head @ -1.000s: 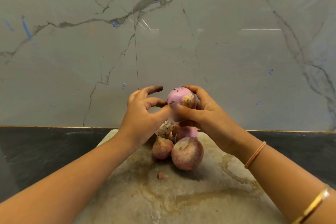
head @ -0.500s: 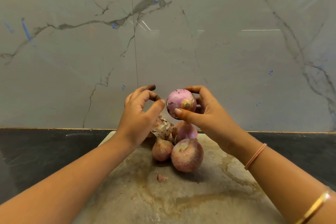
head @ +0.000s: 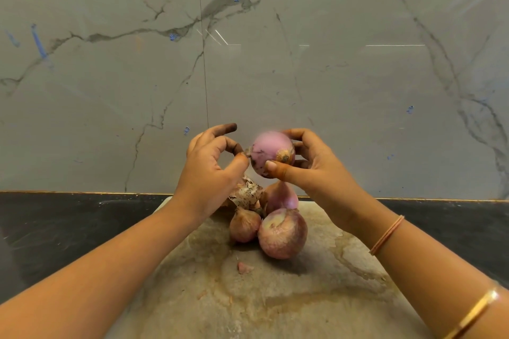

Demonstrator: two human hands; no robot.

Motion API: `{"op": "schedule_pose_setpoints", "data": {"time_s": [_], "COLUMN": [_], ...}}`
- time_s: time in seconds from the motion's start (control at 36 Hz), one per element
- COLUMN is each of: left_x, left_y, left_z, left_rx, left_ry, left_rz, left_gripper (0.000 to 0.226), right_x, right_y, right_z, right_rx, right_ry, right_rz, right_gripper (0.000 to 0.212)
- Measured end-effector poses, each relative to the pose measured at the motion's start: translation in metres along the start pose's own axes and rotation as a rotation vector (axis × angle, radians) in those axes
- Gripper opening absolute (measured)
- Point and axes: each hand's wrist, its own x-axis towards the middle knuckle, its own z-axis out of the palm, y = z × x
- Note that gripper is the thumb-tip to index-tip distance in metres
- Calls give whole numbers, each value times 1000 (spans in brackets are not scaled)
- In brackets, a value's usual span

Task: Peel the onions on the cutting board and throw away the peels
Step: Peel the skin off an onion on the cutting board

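Observation:
My right hand [head: 311,170] grips a mostly peeled pink onion [head: 268,153] above the cutting board [head: 316,297], thumb below its root end. My left hand [head: 212,170] is beside it, thumb and finger pinching a small flap of skin at the onion's left side. On the board lie a large onion [head: 282,234], a small brown-skinned onion [head: 244,224] and a pinkish onion [head: 281,197] behind them. A heap of dry peels [head: 246,194] sits at the back, partly hidden by my left hand. A small peel scrap [head: 243,267] lies in front.
The stained board rests on a dark countertop [head: 68,228]. A grey marble wall [head: 248,63] rises right behind it.
My left hand drew away from the onion, then came back to its left side and pinches skin there. The right hand turned the onion slightly.

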Motion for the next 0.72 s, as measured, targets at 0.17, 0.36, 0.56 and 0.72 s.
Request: {"op": "schedule_pose_setpoints", "data": {"time_s": [0.17, 0.36, 0.56, 0.72], "left_x": [6, 3, 2, 5], "left_y": [-12, -6, 0, -4], "left_z": [-4, -5, -7, -8], "left_rx": [124, 173, 231, 281], "left_ry": [45, 11, -48, -84], "left_rz": [-92, 89, 483, 567], "left_gripper": [15, 19, 44, 31], "right_x": [3, 3, 1, 1], "right_y": [-1, -3, -3, -5], "right_z": [-3, -8, -7, -4], "right_rx": [190, 336, 205, 97], "right_ry": [38, 87, 27, 4], "right_rz": [90, 192, 198, 190], "right_gripper": [45, 20, 24, 43]}}
